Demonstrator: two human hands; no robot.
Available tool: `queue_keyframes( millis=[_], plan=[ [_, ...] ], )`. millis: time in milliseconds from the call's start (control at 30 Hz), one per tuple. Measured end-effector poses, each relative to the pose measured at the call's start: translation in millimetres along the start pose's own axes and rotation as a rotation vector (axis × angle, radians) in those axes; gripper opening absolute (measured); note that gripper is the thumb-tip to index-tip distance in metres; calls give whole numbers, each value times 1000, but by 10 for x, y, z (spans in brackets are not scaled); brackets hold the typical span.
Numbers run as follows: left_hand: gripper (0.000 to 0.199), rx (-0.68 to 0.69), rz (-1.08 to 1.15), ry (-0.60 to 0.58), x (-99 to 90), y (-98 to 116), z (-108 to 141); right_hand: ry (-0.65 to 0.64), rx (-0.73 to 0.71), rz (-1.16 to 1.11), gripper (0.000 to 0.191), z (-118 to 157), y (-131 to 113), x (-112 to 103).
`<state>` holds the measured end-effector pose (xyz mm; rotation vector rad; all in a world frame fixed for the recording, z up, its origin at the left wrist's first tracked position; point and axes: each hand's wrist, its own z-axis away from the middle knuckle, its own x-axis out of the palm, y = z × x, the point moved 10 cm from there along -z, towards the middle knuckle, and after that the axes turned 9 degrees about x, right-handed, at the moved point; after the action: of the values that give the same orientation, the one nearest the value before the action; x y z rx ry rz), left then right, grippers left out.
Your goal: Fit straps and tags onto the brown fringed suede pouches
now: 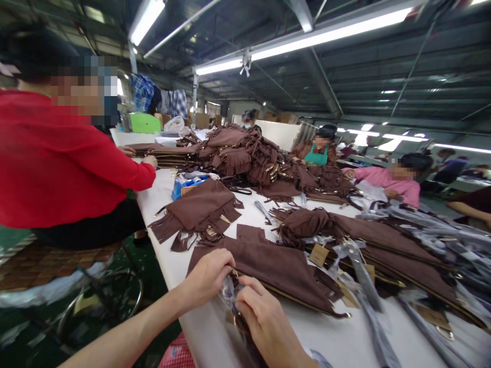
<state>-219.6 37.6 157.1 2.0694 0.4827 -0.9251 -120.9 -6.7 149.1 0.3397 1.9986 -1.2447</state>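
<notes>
A brown bag (272, 260) with a gold zipper and fringe lies flat on the white table in front of me. My left hand (210, 273) is closed at the bag's near left corner, pinching it beside a small gold metal fitting (233, 273). Just right of it, my right hand (263, 317) has its fingers closed around a strap (227, 292) in clear plastic, with a metal ring showing under the fingers. Whether strap and bag are joined is hidden by the fingers. A tan paper tag (318, 255) sits at the bag's far right side.
Another fringed bag (199, 202) lies beyond my left hand, near a blue box (180, 186). A large heap of brown bags (241, 153) fills the table's middle. Plastic-wrapped straps (370, 312) and stacked bags lie right. A person in red (76, 153) sits left; several others work around.
</notes>
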Motion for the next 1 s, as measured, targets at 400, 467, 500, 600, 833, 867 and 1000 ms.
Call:
queue_keyframes(
  millis=[400,467,500,600,833,867,1000],
  plan=[
    [19,21,-265,-58,-67,-230,61,-64,149,271,22,76,744,-540],
    [22,-13,-338,-75,-113,-346,121,4,287,502,24,252,1287,-938],
    [23,-26,-375,-95,-106,-370,141,41,375,593,26,345,1514,-1130],
    [21,-1,-481,-168,46,-256,123,138,392,681,21,488,1586,-1400],
    [22,51,-366,-276,396,16,-298,-191,119,364,22,324,639,-391],
    [21,34,-348,-258,338,-7,-376,-202,108,339,22,303,605,-316],
    [21,14,-275,-174,34,-60,-598,-123,236,310,22,188,872,-399]
  ],
)
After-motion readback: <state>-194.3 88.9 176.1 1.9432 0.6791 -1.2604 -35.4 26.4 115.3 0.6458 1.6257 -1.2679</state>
